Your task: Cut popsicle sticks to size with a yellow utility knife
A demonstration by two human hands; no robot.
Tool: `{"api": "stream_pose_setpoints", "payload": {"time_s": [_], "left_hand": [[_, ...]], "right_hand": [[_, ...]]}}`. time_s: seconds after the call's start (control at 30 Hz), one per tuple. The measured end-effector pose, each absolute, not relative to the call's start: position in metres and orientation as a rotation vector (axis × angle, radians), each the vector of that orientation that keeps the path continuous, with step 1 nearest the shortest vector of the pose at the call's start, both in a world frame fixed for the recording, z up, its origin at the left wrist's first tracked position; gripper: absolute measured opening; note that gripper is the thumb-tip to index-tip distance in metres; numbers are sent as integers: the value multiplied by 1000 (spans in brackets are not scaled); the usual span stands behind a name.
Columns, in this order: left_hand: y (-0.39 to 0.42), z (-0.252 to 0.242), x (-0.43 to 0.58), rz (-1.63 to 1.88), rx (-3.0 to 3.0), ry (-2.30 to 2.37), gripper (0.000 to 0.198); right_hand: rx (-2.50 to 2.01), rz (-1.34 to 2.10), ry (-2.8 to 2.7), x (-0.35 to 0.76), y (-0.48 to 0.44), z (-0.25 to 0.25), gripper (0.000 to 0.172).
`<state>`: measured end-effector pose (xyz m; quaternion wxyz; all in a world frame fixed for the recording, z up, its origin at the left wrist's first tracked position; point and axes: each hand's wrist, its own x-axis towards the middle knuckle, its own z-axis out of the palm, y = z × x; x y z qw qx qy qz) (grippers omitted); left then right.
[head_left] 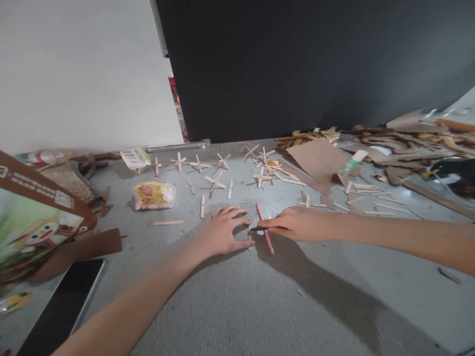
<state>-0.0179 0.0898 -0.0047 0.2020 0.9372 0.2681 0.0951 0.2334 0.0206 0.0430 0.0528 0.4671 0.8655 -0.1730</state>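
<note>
My left hand (228, 231) rests on the grey tabletop, its thumb and fingers spanning a short wooden craft stick (250, 234) and pinning it at both ends. My right hand (287, 223) grips a slim black pen-like tool (259, 228), whose tip meets that stick; whether it is a pen or a blade I cannot tell. Slanting under the tool, between my hands, lies a red-and-white patterned pencil (269, 241). Beyond my left hand are loose craft sticks (202, 206) and a crossed-stick piece (215, 183).
Several crossed-stick pieces (179, 161) stretch along the back. Left are a yellow packet (154, 196), a phone (67, 306) and a brown printed bag (40, 217). Cardboard (315, 160), a glue stick (353, 163) and scattered sticks (365, 188) lie right. A black panel (297, 69) stands behind.
</note>
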Motion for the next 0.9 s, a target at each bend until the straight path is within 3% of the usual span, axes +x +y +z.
{"api": "stream_pose_setpoints", "payload": {"time_s": [0.3,0.6,0.9], "left_hand": [[92,-12,-18,297,2624,728,47],[91,-26,-17,399,2604,731,51],[88,-25,-12,409,2598,780,45]], "right_hand": [[1370,-258,2525,213,23,64,37],[1373,-353,2315,181,33,97,39],[1468,-543,2385,200,28,80,36]]}}
